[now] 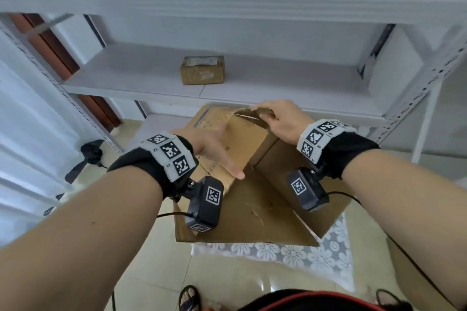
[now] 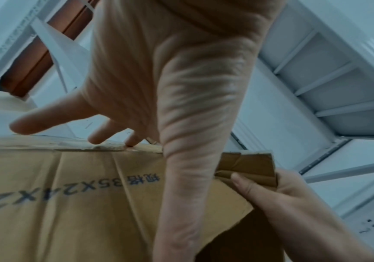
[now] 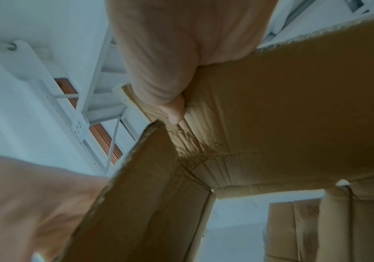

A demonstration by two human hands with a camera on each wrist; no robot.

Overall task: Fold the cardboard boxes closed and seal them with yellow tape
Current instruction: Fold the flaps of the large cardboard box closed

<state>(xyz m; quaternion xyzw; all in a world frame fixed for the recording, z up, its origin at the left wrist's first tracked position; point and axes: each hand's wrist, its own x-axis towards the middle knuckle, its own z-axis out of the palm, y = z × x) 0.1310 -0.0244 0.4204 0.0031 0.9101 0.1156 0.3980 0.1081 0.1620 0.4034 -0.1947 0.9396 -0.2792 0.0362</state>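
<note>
While both hands are busy on the flaps, entries run largest to smallest:

- Shelving unit (image 1: 156,78), white metal, directly behind work area. Risk: raised far flap could catch on its lower shelf edge as it swings.
- Cardboard box (image 1: 252,214), large, open, sits on a lace-patterned cloth (image 1: 316,252) over tiled floor, just in front of the shelving. Interior looks empty. Nothing holds the base down, so the cloth could let the box slide when flaps are pushed.
- Left-side flap (image 2: 69,195), printed w/ size text, tilted inward, not yet flat. Creased already; uneven pressure could buckle it off the score line.
- Far flap (image 1: 255,115), edge worn, corner torn and crumpled. Hard pull could rip it further, leaving a poor surface for tape.
- Left hand (image 1: 214,149): fingers straight and spread, palm pressing flat on left-side flap; grips nothing. If it lifts early, the flap prob. springs back up.
- Right hand (image 1: 280,118): fingers and thumb curled round the far flap's torn edge, pinching it.
- Small box (image 1: 202,70), closed, on shelf, well apart from the work.
- Yellow tape: not in view; flaps may reopen while it is fetched.
</note>
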